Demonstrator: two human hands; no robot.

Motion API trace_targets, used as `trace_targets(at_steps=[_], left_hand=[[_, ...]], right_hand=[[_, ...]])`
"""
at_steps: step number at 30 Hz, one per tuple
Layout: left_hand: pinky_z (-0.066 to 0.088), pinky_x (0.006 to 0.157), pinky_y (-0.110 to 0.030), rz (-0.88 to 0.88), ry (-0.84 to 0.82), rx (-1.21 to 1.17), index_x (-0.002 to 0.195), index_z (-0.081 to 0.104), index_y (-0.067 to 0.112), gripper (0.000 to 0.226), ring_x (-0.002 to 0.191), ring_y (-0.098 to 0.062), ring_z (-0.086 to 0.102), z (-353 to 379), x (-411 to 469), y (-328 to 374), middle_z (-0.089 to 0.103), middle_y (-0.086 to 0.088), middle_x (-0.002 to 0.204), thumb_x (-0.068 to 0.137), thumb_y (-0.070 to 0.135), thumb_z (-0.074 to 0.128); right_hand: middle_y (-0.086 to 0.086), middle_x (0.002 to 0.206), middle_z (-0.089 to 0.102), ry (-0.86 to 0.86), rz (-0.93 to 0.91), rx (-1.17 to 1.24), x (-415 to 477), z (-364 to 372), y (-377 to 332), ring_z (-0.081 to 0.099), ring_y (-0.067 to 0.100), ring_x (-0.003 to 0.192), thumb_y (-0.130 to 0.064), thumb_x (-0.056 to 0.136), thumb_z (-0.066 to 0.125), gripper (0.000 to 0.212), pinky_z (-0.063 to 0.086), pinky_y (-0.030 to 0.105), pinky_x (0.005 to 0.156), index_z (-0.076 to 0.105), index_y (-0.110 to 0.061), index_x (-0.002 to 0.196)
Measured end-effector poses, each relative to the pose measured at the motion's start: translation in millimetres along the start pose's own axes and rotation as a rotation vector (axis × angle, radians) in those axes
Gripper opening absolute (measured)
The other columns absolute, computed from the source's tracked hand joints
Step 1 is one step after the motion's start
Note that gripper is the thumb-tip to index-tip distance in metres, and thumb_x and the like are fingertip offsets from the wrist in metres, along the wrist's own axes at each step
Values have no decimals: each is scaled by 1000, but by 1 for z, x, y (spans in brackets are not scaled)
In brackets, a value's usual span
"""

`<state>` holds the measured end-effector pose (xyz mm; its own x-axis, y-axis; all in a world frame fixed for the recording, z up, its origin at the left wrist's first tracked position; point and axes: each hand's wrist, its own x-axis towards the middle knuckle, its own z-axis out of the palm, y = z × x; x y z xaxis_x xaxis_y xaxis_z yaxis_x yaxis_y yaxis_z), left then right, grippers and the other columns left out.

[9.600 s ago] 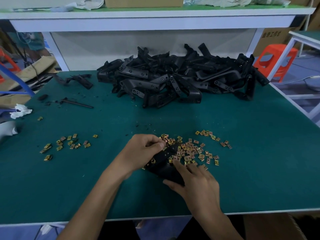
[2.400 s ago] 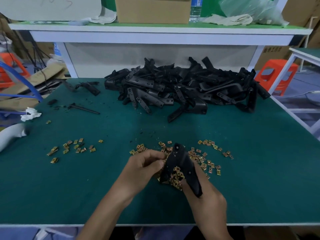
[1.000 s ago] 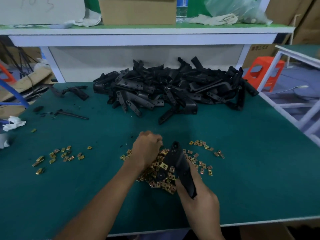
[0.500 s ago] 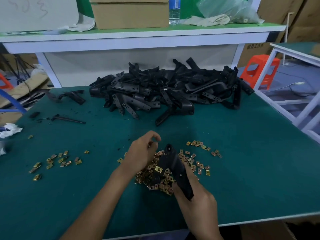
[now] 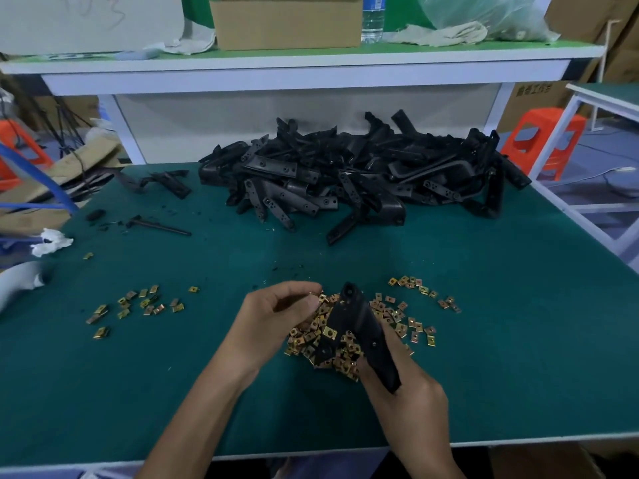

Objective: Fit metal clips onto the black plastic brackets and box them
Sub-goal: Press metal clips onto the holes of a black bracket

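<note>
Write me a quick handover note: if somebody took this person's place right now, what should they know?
Right hand grips one black bracket, tilted above the clip pile; one clip looks fitted on it.
Left hand, fingers curled, is at the pile; whether it pinches a clip is unclear.
Bracket heap waits at the table's back.
Left to do: finish this bracket, work through the heap, box them; nothing boxed in view.

On my counter, bracket heap at the back; nearer me, a bracket in my right hand over the clip pile, loose clips left.
</note>
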<state>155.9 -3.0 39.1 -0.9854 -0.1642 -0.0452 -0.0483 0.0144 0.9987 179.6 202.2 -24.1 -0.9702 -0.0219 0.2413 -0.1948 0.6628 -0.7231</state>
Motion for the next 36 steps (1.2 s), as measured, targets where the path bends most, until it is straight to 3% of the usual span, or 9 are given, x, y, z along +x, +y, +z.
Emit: trace_targets(at_steps=[4,9,14,21,27,36], left_hand=[[54,69,-19,11,0,-36,96,75,15,11,71,-11,64,5,1,1,72,-1,78,89,7,74],[54,81,-20,8,-24,-18,97,81,31,24,84,-6,66,11,1,2,76,3,90,95,11,68],[54,76,-20,-21,-44,-47,104,77,23,22,85,-9,67,13,2,2,75,1,92,94,6,68],[56,65,-23,-40,-69,-68,110,71,14,22,71,-13,64,9,6,4,71,-3,81,92,1,69],[54,63,-22,-49,-158,47,113,71,21,29,67,-13,63,-5,12,7,69,-3,75,89,6,75],[49,58,-21,-37,-348,280,115,67,24,33,62,-11,59,-20,20,25,71,-2,75,88,10,77]], right_hand=[[-9,92,74,-4,-8,8,-1,0,2,71,18,86,-39,87,75,68,57,40,70,45,-44,148],[-7,90,74,14,-24,-7,-1,3,3,72,21,85,-38,86,76,67,57,41,67,48,-43,147],[-9,88,74,32,-49,-27,-1,3,4,72,18,81,-36,85,79,67,57,38,63,50,-43,146],[-9,88,75,49,-75,-75,-1,4,4,73,22,79,-33,82,82,72,58,40,59,50,-42,146],[-13,78,71,50,-100,-119,-1,3,1,70,19,68,-32,77,87,81,52,35,51,46,-44,146],[-16,81,73,15,-122,-170,1,2,5,70,16,69,-42,76,85,71,42,26,48,56,-43,141]])
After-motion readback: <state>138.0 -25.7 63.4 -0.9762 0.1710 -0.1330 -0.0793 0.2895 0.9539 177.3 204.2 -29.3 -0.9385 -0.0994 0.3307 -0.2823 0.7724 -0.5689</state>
